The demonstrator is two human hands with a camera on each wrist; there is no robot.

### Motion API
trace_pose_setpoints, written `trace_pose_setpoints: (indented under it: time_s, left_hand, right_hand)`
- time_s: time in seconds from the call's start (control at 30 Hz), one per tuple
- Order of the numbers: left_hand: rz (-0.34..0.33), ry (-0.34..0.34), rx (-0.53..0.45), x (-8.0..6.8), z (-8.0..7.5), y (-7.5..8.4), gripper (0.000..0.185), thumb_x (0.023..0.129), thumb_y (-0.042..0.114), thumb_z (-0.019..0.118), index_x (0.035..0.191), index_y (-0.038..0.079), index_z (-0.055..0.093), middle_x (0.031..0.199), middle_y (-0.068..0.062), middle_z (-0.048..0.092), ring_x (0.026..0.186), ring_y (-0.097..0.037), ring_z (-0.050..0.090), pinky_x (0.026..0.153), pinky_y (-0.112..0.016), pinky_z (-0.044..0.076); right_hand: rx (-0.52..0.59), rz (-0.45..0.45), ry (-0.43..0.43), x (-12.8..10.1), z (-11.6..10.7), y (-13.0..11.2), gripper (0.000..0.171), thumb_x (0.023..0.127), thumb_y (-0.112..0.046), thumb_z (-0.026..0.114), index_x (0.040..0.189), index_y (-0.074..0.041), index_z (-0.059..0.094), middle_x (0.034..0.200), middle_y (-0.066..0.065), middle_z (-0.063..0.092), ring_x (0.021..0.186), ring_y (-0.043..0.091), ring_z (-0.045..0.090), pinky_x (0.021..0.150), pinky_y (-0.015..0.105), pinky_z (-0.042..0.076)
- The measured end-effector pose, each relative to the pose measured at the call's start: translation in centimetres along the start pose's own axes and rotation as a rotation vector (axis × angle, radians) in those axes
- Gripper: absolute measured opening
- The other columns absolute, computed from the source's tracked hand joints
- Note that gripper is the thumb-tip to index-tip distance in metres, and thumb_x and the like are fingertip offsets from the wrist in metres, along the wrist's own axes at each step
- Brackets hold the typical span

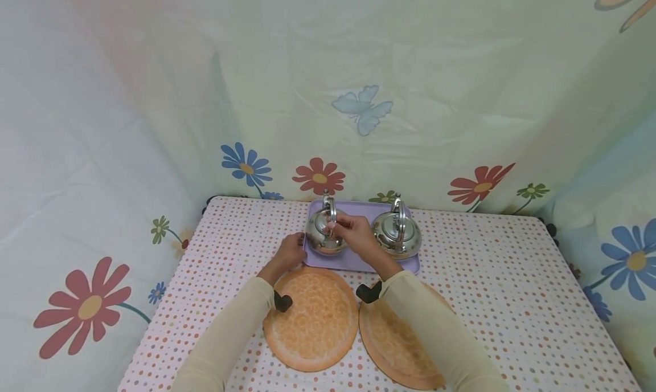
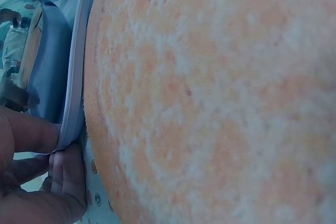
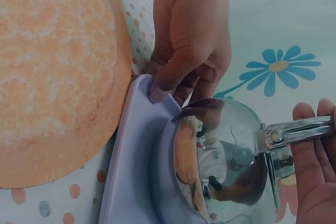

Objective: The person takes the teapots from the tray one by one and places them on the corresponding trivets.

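Two shiny steel kettles stand on a lilac tray [image 1: 353, 261] at the back of the dotted table. My right hand [image 1: 344, 227] grips the upright handle of the left kettle [image 1: 322, 235], its fingers [image 3: 310, 145] curled round the metal handle [image 3: 294, 132]. My left hand [image 1: 291, 254] pinches the tray's left front corner, thumb [image 3: 168, 80] on top of the rim [image 3: 137, 108] and fingers [image 2: 65, 174] underneath. The right kettle [image 1: 397, 232] stands untouched on the same tray.
Two round orange mats [image 1: 311, 318] [image 1: 397, 338] lie side by side in front of the tray, the left one's edge [image 2: 94, 119] close against the tray rim [image 2: 73, 103]. A flowered cloth [image 1: 318, 96] hangs behind and beside the table [image 1: 512, 301].
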State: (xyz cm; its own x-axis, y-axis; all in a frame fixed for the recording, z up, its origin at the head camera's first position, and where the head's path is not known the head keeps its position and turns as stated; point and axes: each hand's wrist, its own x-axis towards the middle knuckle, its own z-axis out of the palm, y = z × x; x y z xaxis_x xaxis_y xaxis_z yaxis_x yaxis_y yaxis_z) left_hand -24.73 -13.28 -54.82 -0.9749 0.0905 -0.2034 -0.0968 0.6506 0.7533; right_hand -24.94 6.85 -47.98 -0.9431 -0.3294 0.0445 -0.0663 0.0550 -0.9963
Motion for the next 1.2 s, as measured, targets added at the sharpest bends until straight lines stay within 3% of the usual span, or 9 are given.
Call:
trace_pose_setpoints:
  time_s: [0.13,0.47,0.67,0.93,1.07,1.2]
  left_hand:
    - [0.004,-0.007,-0.012,-0.1,0.0,-0.1,0.062,0.081,-0.008,0.055,0.141,-0.009,0.041,0.128,-0.025,0.056,0.118,-0.031,0.055,0.095,-0.038,0.049]
    - [0.046,-0.021,-0.070,-1.0,0.2,-0.6,0.061,0.079,-0.012,0.054,0.138,-0.014,0.041,0.119,-0.026,0.062,0.109,-0.032,0.061,0.092,-0.038,0.051]
    - [0.053,-0.027,-0.108,-0.9,0.1,-0.2,0.060,0.078,-0.012,0.054,0.138,-0.013,0.043,0.115,-0.024,0.063,0.104,-0.031,0.063,0.085,-0.036,0.054]
    - [0.054,-0.006,-0.052,-0.5,-0.3,-0.1,0.063,0.076,-0.011,0.056,0.137,-0.013,0.044,0.115,-0.022,0.061,0.103,-0.029,0.058,0.090,-0.039,0.051]
    - [0.061,0.001,-0.041,-0.3,-0.5,-0.3,0.062,0.075,-0.011,0.053,0.136,-0.010,0.047,0.105,-0.017,0.061,0.090,-0.025,0.055,0.081,-0.037,0.051]
    - [0.073,0.001,-0.053,-0.1,-0.5,-0.6,0.056,0.077,-0.012,0.052,0.132,-0.005,0.054,0.101,-0.013,0.064,0.088,-0.022,0.058,0.079,-0.034,0.052]
  right_hand:
    - [0.000,0.010,-0.003,-0.1,-0.1,0.2,0.030,0.095,-0.010,0.062,0.114,0.014,0.065,0.099,0.027,0.068,0.096,0.042,0.064,0.087,0.055,0.051]
    - [-0.025,-0.004,-0.007,-1.3,0.0,0.5,0.027,0.095,-0.013,0.063,0.109,0.010,0.069,0.092,0.016,0.072,0.082,0.016,0.069,0.080,0.044,0.057]
    - [-0.038,-0.023,-0.017,-1.7,-0.3,-0.3,0.025,0.095,-0.011,0.062,0.109,0.008,0.070,0.092,0.016,0.072,0.083,0.020,0.069,0.081,0.050,0.055]
    - [-0.021,-0.042,-0.078,-2.4,-0.2,-1.6,0.030,0.094,-0.014,0.065,0.113,0.009,0.068,0.093,0.014,0.073,0.088,0.024,0.069,0.081,0.042,0.057]
    - [-0.046,-0.056,-0.088,-2.8,-0.1,-2.2,0.028,0.092,-0.015,0.067,0.111,0.005,0.070,0.091,0.012,0.073,0.085,0.021,0.070,0.078,0.041,0.058]
    - [-0.044,-0.056,-0.097,-3.2,0.1,-2.5,0.028,0.092,-0.016,0.068,0.111,0.005,0.070,0.091,0.012,0.073,0.086,0.020,0.070,0.078,0.040,0.058]
